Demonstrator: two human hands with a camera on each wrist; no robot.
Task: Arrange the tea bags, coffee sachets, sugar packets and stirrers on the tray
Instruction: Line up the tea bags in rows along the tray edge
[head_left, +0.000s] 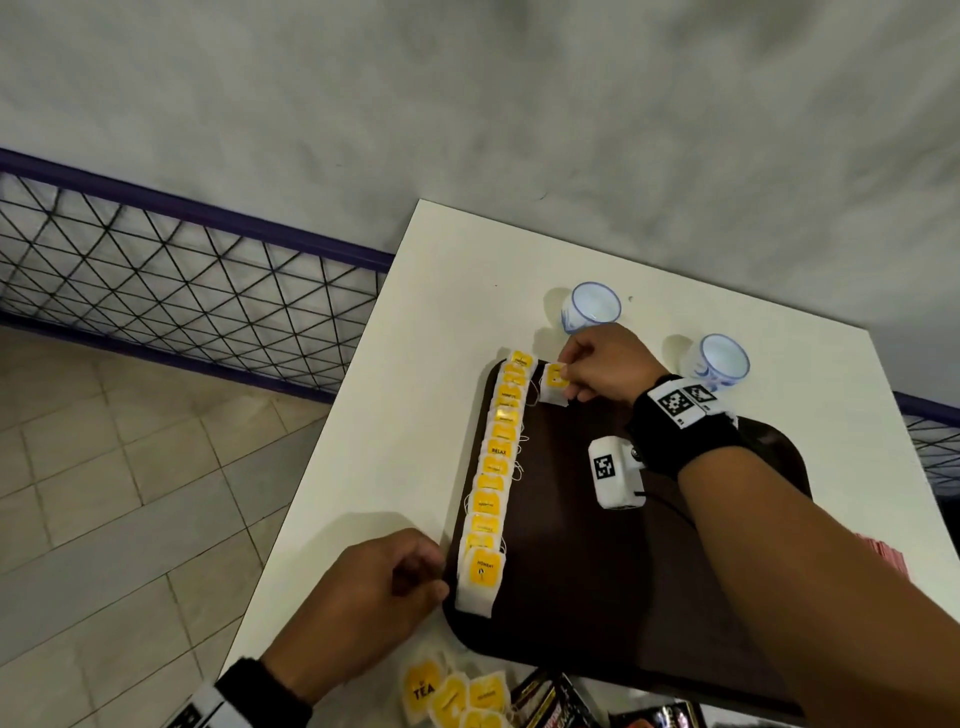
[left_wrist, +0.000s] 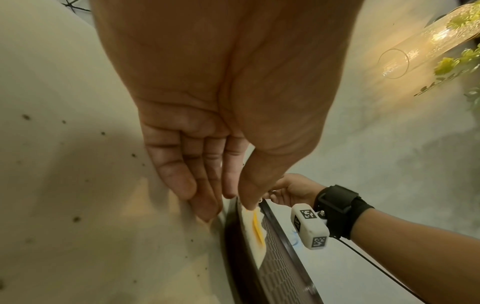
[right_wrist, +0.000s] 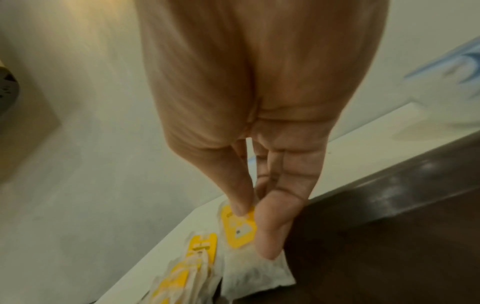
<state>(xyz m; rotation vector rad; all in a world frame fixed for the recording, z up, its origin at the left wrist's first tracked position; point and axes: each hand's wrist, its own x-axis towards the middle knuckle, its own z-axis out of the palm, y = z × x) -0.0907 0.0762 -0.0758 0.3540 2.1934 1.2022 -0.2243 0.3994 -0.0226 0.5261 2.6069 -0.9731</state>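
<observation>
A dark brown tray (head_left: 597, 571) lies on the white table (head_left: 415, 389). A row of several tea bags (head_left: 493, 478) with yellow tags runs along its left edge. At the far left corner my right hand (head_left: 569, 379) pinches one more tea bag (head_left: 555, 387) just right of the row's far end. In the right wrist view the right hand (right_wrist: 249, 207) has its thumb on the yellow tag of that tea bag (right_wrist: 239, 228), which touches the tray (right_wrist: 376, 246). My left hand (head_left: 436, 577) rests on the table by the near left rim. Its fingers (left_wrist: 182, 185) are relaxed, and the thumb touches the nearest tea bag (left_wrist: 255, 230).
Two blue-and-white cups (head_left: 592, 306) (head_left: 719, 364) stand beyond the tray. Loose tea bags (head_left: 452, 696) and dark sachets (head_left: 556, 701) lie at the near edge. Pink packets (head_left: 883, 556) show at the right. The table's left edge drops to a tiled floor and a mesh railing (head_left: 182, 270).
</observation>
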